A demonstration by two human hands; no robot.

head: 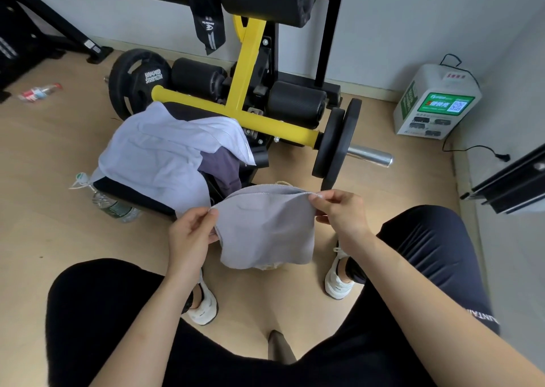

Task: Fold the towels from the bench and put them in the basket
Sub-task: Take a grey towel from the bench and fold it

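I hold a grey towel [265, 227] up in front of me, folded over so it hangs down between my knees. My left hand [191, 233] pinches its left top corner and my right hand [339, 212] pinches the right top corner. On the black bench [126, 193] to the left lie a white towel [165, 153] and a purple towel [221, 165], both crumpled. A pale woven edge, possibly the basket [269, 266], peeks out below the grey towel; most of it is hidden.
A yellow and black weight machine [250, 91] with weight plates [336, 145] stands behind the bench. Plastic bottles lie on the wooden floor at the left [112, 204]. A white charging box [436, 100] sits at the right wall. My knees and white shoes frame the floor below.
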